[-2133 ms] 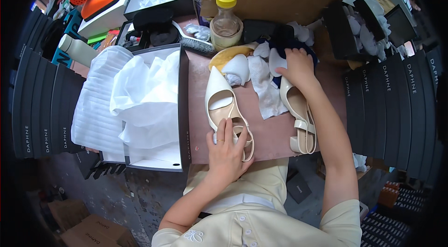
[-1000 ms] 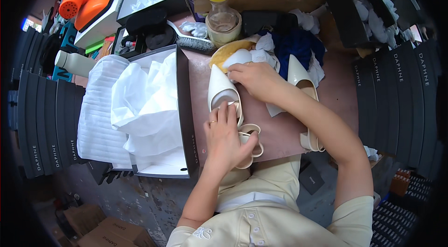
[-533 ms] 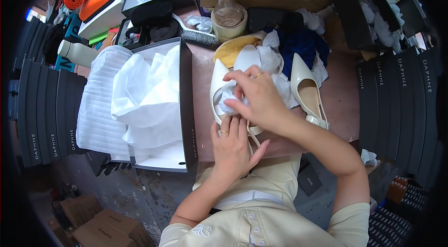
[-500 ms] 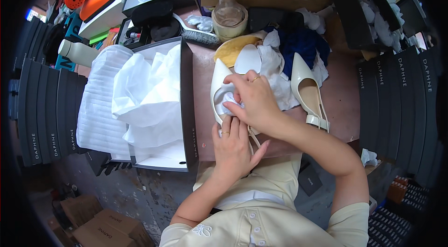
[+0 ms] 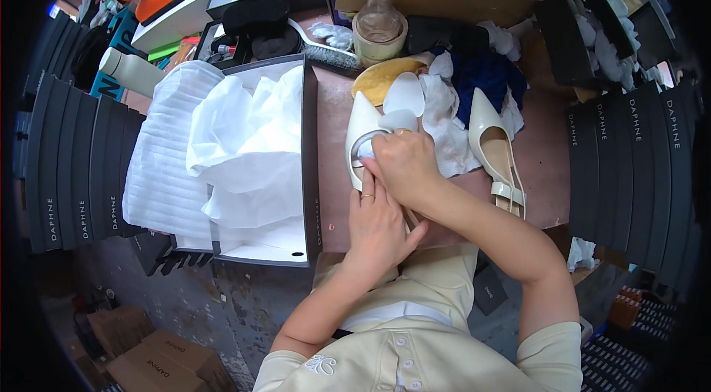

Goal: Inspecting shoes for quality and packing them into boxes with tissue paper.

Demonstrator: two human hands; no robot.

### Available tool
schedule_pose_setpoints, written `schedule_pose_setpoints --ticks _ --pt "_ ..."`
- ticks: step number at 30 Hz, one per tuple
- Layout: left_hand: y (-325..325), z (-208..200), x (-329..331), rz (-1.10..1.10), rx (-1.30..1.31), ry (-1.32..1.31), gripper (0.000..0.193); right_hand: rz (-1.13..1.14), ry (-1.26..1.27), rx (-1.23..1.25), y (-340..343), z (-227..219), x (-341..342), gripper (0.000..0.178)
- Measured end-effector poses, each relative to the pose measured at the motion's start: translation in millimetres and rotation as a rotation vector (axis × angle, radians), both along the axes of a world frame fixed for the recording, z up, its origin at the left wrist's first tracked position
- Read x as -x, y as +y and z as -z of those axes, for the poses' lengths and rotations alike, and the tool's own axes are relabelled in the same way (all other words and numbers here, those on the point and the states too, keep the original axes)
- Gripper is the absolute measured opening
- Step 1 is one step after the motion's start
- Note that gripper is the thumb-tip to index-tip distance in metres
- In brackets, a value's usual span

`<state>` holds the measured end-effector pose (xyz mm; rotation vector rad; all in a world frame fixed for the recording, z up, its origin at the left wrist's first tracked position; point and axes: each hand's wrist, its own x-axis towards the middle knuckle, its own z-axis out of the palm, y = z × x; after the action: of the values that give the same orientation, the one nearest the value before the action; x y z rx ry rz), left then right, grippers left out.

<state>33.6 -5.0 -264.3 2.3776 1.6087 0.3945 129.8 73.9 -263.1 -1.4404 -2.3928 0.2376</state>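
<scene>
A cream pointed slingback shoe (image 5: 363, 112) lies toe-away in front of me. My left hand (image 5: 378, 218) holds its back part, fingertips on the near rim of the opening and the thumb out beside the strap. My right hand (image 5: 409, 166) is closed at the opening, its curled fingers on a wad of white paper (image 5: 366, 148) that shows partly inside. A pale translucent piece (image 5: 396, 119) shows just beyond the right knuckles. The matching shoe (image 5: 485, 119) lies to the right, untouched. Both palms and much of the first shoe's back are hidden.
To the left, an opened shoebox (image 5: 310, 170) holds white tissue (image 5: 248, 140), beside quilted white padding (image 5: 170, 162). Beyond the shoes are a white oval insert (image 5: 405, 94), a yellow pad (image 5: 385, 77), cloths (image 5: 481, 74), a brush (image 5: 333, 57) and a yellow-capped jar (image 5: 380, 11). Dark boxes (image 5: 629, 170) flank the table.
My right hand has turned over and closed down at the shoe's opening, its fingers now curled under. My left hand stays on the shoe's back. The whole view has shifted slightly.
</scene>
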Motion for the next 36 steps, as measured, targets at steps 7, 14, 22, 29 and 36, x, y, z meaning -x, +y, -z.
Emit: schedule_pose_setpoints --ticks 7,14,22,29,36 --pt "2 5 5 0.027 0.102 -0.089 0.062 -0.042 -0.196 -0.109 0 2 10 0.020" --pt "5 10 -2 -0.031 0.044 -0.138 0.070 -0.102 -0.078 -0.226 25 6 10 0.018" --pt "1 8 -1 -0.110 -0.117 -0.262 0.063 0.342 -0.149 0.126 84 -2 -50 0.026" --pt "14 -4 3 -0.066 -0.013 -0.190 0.063 0.394 -0.136 -0.162 93 19 -34 0.024" --pt "21 -9 3 -0.041 -0.060 0.030 0.058 0.391 0.852 -0.190 42 -50 -116 0.014"
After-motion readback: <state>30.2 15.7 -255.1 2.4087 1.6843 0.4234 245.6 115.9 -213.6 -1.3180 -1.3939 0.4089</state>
